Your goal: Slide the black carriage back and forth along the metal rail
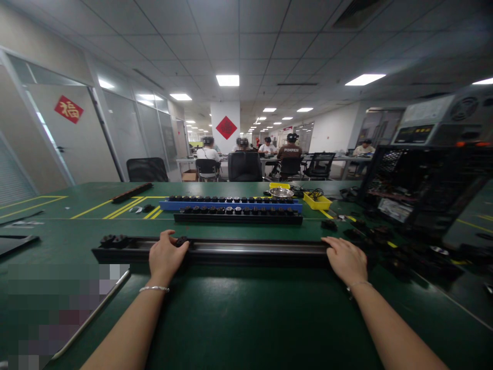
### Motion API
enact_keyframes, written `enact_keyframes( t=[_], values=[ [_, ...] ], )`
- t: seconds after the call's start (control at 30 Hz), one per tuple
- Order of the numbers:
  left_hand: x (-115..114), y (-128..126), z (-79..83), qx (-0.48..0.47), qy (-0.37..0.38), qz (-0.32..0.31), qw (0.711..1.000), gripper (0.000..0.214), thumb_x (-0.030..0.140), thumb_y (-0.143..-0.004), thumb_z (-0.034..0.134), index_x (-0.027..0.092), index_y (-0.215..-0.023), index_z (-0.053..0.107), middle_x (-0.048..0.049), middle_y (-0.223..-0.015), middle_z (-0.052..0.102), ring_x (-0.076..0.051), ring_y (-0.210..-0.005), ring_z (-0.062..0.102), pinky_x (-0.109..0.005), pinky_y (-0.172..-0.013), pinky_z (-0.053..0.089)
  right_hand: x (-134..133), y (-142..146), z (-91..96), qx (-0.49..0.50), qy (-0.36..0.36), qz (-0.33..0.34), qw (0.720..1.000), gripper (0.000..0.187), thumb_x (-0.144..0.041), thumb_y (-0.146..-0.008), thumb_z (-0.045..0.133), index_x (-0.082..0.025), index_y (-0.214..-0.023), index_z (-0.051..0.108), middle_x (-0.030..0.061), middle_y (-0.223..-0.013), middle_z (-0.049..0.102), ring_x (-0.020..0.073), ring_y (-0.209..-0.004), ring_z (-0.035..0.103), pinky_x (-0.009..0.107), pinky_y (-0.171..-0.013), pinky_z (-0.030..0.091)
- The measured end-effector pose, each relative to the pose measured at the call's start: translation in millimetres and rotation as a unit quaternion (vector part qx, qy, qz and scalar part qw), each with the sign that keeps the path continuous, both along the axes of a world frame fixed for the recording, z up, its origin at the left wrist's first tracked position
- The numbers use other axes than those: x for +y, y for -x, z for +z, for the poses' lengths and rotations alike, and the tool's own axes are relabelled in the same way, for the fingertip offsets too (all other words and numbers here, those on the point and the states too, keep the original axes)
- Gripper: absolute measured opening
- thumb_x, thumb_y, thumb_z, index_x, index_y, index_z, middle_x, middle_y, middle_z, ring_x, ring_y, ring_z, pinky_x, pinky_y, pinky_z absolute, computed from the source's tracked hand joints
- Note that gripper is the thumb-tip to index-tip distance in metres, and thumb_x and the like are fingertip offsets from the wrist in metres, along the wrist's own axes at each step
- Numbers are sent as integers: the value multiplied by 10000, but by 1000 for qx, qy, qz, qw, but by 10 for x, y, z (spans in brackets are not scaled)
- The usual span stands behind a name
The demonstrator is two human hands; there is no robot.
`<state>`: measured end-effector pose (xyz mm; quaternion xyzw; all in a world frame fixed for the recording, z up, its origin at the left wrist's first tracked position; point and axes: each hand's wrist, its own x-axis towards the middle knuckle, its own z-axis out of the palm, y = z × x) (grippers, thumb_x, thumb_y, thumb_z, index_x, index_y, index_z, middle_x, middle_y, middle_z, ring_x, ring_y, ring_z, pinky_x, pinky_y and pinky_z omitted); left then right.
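Note:
A long black rail [250,250] lies across the green table in front of me. My left hand [165,256] rests on its left part, fingers curled over the edge, thumb touching a small black part [182,240] sitting on the rail. My right hand [345,258] grips the rail's right end, fingers folded over it. Two more black parts [113,239] sit at the rail's far left end.
Behind lie a black rail [238,218] and a blue rail [231,205], both lined with several black parts. A steel bowl [281,192], yellow trays [317,201], an open black computer case [423,187] and loose black parts [389,246] stand right. A metal rod [92,314] lies left. People sit at far desks.

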<state>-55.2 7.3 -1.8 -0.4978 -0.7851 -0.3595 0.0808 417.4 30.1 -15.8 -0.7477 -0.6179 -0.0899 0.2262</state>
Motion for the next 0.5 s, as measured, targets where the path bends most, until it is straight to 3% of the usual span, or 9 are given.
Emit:
enact_keyframes(
  t=[0.5],
  values=[
    [18,-86,-34,20,5,-36,999,486,483,-703,571,209,-1085,448,-35,-825,653,-253,-809,632,-330,-711,440,8,10,-25,-14,-22,-8,1000,447,-256,-798,311,-323,-1120,613,-53,-1227,579,195,-1165,454,414,-994,297]
  ],
)
